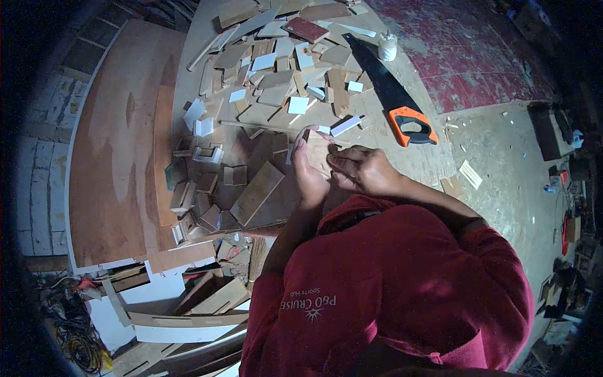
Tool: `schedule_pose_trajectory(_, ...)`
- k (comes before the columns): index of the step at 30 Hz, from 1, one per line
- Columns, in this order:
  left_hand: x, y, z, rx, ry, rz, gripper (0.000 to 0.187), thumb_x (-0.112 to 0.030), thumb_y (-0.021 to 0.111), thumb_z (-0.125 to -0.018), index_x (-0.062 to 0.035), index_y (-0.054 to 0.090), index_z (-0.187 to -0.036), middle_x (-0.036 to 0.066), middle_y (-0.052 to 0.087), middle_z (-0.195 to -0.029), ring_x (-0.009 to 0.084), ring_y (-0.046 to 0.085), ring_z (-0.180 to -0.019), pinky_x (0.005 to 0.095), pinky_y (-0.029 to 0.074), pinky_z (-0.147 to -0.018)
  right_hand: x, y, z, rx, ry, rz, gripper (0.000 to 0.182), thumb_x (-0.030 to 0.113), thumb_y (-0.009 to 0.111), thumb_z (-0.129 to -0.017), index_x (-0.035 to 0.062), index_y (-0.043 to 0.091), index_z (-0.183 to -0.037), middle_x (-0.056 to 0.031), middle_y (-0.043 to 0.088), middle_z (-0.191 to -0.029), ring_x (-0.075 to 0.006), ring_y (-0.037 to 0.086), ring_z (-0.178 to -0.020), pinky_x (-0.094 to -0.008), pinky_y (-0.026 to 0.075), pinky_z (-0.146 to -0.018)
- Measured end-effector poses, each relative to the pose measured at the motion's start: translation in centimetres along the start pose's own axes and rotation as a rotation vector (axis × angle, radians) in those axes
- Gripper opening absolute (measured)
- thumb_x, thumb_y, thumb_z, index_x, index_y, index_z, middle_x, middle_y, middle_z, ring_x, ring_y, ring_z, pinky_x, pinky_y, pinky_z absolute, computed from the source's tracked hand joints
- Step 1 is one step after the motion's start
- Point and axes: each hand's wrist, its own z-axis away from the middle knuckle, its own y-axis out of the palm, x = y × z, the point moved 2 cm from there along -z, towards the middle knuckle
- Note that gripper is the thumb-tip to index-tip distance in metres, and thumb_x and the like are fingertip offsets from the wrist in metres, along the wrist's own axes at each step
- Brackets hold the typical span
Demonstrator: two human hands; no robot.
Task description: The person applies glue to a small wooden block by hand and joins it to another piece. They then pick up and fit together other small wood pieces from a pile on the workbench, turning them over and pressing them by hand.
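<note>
My left hand [309, 171] is wrapped round a small pale wooden block [319, 152], holding it up close to my chest above the work table. Against the block's right side, my right hand [364, 168] presses with curled fingers; whether it pinches anything small there is hidden. Just beyond both hands lies a white-faced strip [345, 125]. A longer wooden board [257, 193] rests on the table to the left of my left hand. Farther right sits a handsaw [402, 107] with an orange and black handle.
Many wood offcuts [276, 78] are heaped across the table's far side. A white bottle [387, 47] stands by the saw's tip. At left leans a large plywood sheet [119, 144]. Small box-like wooden pieces [207, 154] sit at the table's left, with scrap boards [188, 319] below.
</note>
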Motion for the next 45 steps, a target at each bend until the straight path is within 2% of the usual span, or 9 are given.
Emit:
schedule_pose_trajectory(2,0.1,0.0,-0.1,-0.008,0.001,-0.004,0.047,-0.038,0.034,-0.086,0.0009,0.048,-0.110,0.011,0.057,-0.088,0.0230,0.054,-0.085,0.0334,0.042,-0.080,-0.1,0.1,-0.1,-0.030,-0.005,-0.010,0.032,0.021,0.063,-0.072,0.0037,0.061,-0.098,-0.0155,0.062,-0.096,-0.0283,0.063,-0.077,-0.0359,0.052,-0.064)
schedule_pose_trajectory(11,-0.2,0.5,-0.4,-0.002,0.007,0.027,0.043,-0.032,0.034,-0.084,0.0010,0.045,-0.109,0.011,0.055,-0.086,0.0221,0.054,-0.083,0.0326,0.041,-0.078,-0.2,-0.4,-0.3,-0.042,0.008,-0.072,0.031,0.012,0.066,-0.067,0.0026,0.063,-0.096,-0.0145,0.063,-0.094,-0.0269,0.064,-0.077,-0.0342,0.053,-0.067)
schedule_pose_trajectory(17,-0.5,0.5,-0.7,-0.007,0.027,-0.002,0.042,-0.030,0.034,-0.084,0.0018,0.046,-0.108,0.012,0.055,-0.088,0.0229,0.054,-0.085,0.0336,0.041,-0.079,-0.4,-0.8,-0.7,-0.054,0.052,-0.198,0.023,0.009,0.065,-0.071,0.0018,0.064,-0.093,-0.0157,0.063,-0.093,-0.0287,0.063,-0.081,-0.0347,0.052,-0.069)
schedule_pose_trajectory(25,-1.1,1.2,-1.1,0.010,0.039,-0.008,0.042,-0.030,0.034,-0.084,0.0021,0.046,-0.108,0.013,0.056,-0.089,0.0233,0.054,-0.085,0.0345,0.042,-0.080,-1.2,-0.7,-0.8,-0.021,0.098,-0.286,0.020,0.011,0.065,-0.073,0.0015,0.065,-0.091,-0.0154,0.063,-0.093,-0.0284,0.063,-0.080,-0.0348,0.052,-0.070)
schedule_pose_trajectory(27,-1.2,1.2,-1.4,0.023,0.037,-0.076,0.050,-0.038,0.036,-0.083,0.0021,0.047,-0.110,0.012,0.056,-0.089,0.0241,0.054,-0.086,0.0353,0.042,-0.081,-1.2,-0.7,-0.8,-0.028,0.106,-0.288,0.020,0.011,0.065,-0.073,0.0016,0.064,-0.091,-0.0153,0.063,-0.093,-0.0284,0.063,-0.080,-0.0346,0.051,-0.070)
schedule_pose_trajectory(30,-1.3,1.2,-1.7,0.067,0.016,0.039,0.045,-0.033,0.035,-0.084,0.0014,0.046,-0.109,0.012,0.056,-0.089,0.0227,0.054,-0.087,0.0341,0.042,-0.080,-1.2,-0.6,-0.9,-0.032,0.124,-0.245,0.020,0.012,0.066,-0.072,0.0022,0.065,-0.090,-0.0144,0.064,-0.091,-0.0286,0.063,-0.079,-0.0344,0.052,-0.069)
schedule_pose_trajectory(33,-1.1,1.3,-1.9,0.034,-0.052,0.139,0.048,-0.038,0.035,-0.084,0.0005,0.046,-0.110,0.011,0.056,-0.090,0.0228,0.054,-0.087,0.0341,0.042,-0.079,-1.2,-1.6,-1.4,-0.080,0.116,-0.184,0.027,0.016,0.069,-0.070,0.0033,0.065,-0.095,-0.0144,0.063,-0.096,-0.0290,0.062,-0.085,-0.0341,0.051,-0.072)
schedule_pose_trajectory(38,-1.7,2.0,-1.4,-0.037,-0.117,0.212,0.053,-0.042,0.034,-0.083,0.0006,0.046,-0.112,0.012,0.057,-0.091,0.0240,0.055,-0.086,0.0351,0.043,-0.078,-1.6,-2.3,-1.7,-0.182,0.164,-0.264,0.067,0.032,0.075,-0.064,0.0055,0.050,-0.120,-0.0183,0.051,-0.117,-0.0329,0.054,-0.102,-0.0380,0.045,-0.086)
schedule_pose_trajectory(45,-2.5,3.2,-1.1,0.014,-0.097,0.198,0.056,-0.044,0.033,-0.083,0.0018,0.045,-0.113,0.013,0.057,-0.093,0.0241,0.054,-0.087,0.0337,0.044,-0.076,-2.1,-1.6,-2.0,-0.092,0.271,-0.513,0.078,0.032,0.076,-0.062,-0.0026,0.042,-0.123,-0.0216,0.048,-0.120,-0.0364,0.051,-0.106,-0.0385,0.043,-0.088)
